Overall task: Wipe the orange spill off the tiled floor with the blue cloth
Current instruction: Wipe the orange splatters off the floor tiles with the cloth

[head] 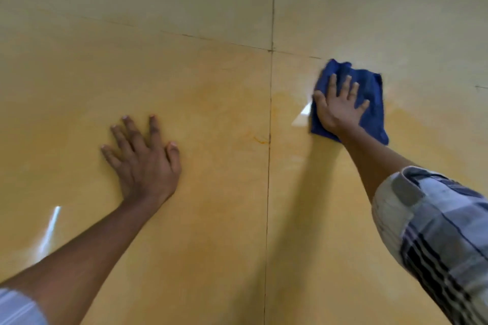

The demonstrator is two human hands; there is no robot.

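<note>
The blue cloth (369, 103) lies crumpled flat on the glossy tiled floor (184, 21), right of the vertical grout line. My right hand (338, 105) presses on it with spread, straight fingers. My left hand (144, 158) rests flat on the bare tile to the left, fingers spread, holding nothing. A faint orange smear (260, 140) runs along the grout line between my hands, and a pale orange film (412, 113) tints the tile right of the cloth.
Grout lines cross at a joint (271, 49) just up-left of the cloth. Bright light reflections sit on the floor beside the cloth and near my left forearm. A checked sleeve (435, 232) covers my right upper arm.
</note>
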